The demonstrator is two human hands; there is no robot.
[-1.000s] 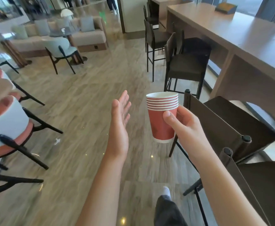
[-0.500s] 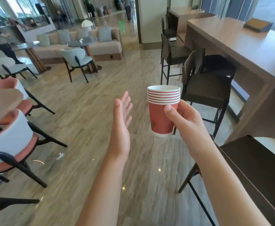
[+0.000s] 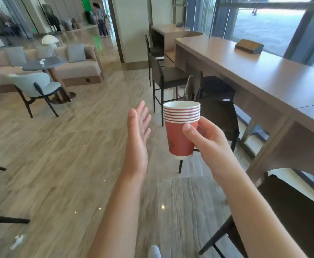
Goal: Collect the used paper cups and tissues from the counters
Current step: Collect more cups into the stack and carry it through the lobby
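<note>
From the head camera, the right hand [image 3: 206, 144] has its fingers [image 3: 187, 130] wrapped round a stack of red paper cups [image 3: 181, 127], thumb across the front, the stack upright and carried in the air clear of any surface. Just to the left of it the left hand [image 3: 138, 135] floats flat, fingers straight and spread, holding nothing. The step here looks like a carry between stops, and doing it well means keeping the stack level and nested, with the free hand ready to take the next item (a tissue would suit it). To the right of the gripping fingers runs the long bench [image 3: 264, 75], bare along the stretch in view save for a wooden box [image 3: 249, 46] far beyond them near the window; no loose cup shows on it. Between the fingers and the bench stand dark bar stools [image 3: 215, 110], which would crowd any reach across. Far off to the left sits a round table [image 3: 44, 63] with something small and pale on it, too small to tell, and low to the left a white scrap [image 3: 17, 241] lies on the floor, possibly a tissue.
</note>
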